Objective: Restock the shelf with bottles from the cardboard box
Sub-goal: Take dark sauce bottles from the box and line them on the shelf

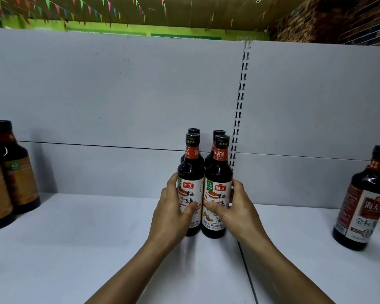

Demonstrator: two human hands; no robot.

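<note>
both arms extended forward. left hand (173,212) grasps left front bottle (190,187); right hand (235,208) grasps right front bottle (217,189), both upright on shelf (97,249).

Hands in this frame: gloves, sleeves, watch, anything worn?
Nothing worn that shows. The left hand and right hand are bare: no gloves, rings, watch or bracelet visible. The left forearm and right forearm are bare down to the picture's bottom edge; no sleeve is in view.
</note>
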